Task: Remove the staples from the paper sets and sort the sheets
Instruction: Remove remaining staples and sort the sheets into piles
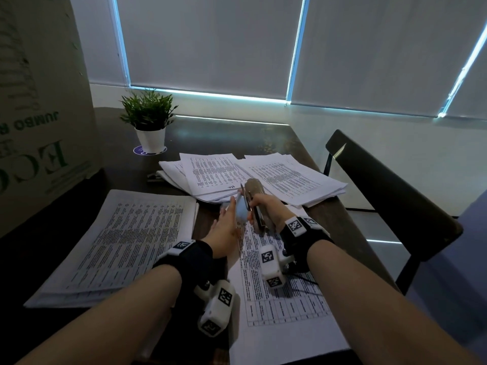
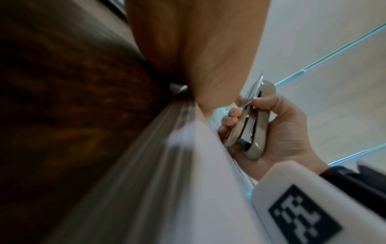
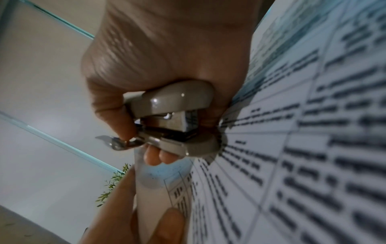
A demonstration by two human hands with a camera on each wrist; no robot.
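Though the staple itself is too small to make out, the work sits at the upper left corner of the printed white table sheet set (image 1: 284,293), which lies flat on the dark wooden table (image 1: 263,133) directly in front of the person. The right hand (image 1: 271,209) is wrapped round a beige plastic stapler with metal remover tab (image 1: 254,204), fingers and thumb curled on its body, tab pointing up and away. The left hand (image 1: 224,230) has the lifted corner of the set pinched between thumb and fingers, curling it up toward the tab.

Handling, as a judgement: paper light, limp, tears easily at the staple holes; best held close beside the staple so the corner stays taut. Stapler rigid, smooth, likely a little slick; the full-hand grip suits it.

Room: sorted loose sheets, a flat printed pile (image 1: 118,246), lie to the left, just beside the left forearm. Fanned stacks of printed white paper (image 1: 253,175) lie just beyond the hands, nearly touching the stapler tip. The near-right table edge is close to the right forearm; a dark chair (image 1: 395,196) stands past it. A small green plant in white pot (image 1: 150,122) and a large cardboard box (image 1: 39,101) stand well apart, far left.
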